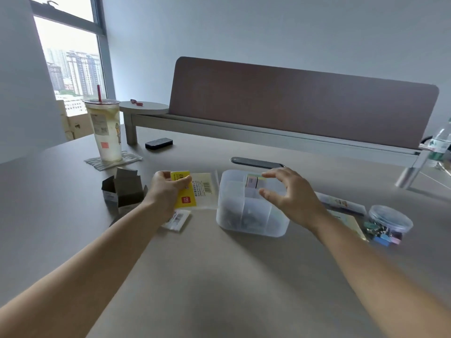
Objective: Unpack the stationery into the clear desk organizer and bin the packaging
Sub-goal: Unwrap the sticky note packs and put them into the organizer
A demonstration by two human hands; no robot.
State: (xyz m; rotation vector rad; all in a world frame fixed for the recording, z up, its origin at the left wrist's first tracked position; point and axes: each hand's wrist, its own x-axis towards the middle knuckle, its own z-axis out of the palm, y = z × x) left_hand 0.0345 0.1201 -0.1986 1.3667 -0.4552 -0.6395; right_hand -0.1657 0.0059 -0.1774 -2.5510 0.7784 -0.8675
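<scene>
The clear desk organizer (234, 215) stands at the table's middle, split into compartments. A pastel sticky-note block (253, 181) sits in its far compartment, and dark small items fill the near ones. My right hand (290, 193) hovers over the organizer with fingers spread and nothing in it. My left hand (166, 189) grips a yellow-and-clear plastic package (200, 191) just left of the organizer. A small clear wrapper (177, 219) lies under my left wrist.
An opened grey cardboard box (124, 191) lies left of the package. A round tub of coloured binder clips (388, 223) and flat stationery packs (341, 203) lie at right. A lidded drink cup (105, 129), a black eraser (158, 143) and a desk divider (292, 101) stand behind.
</scene>
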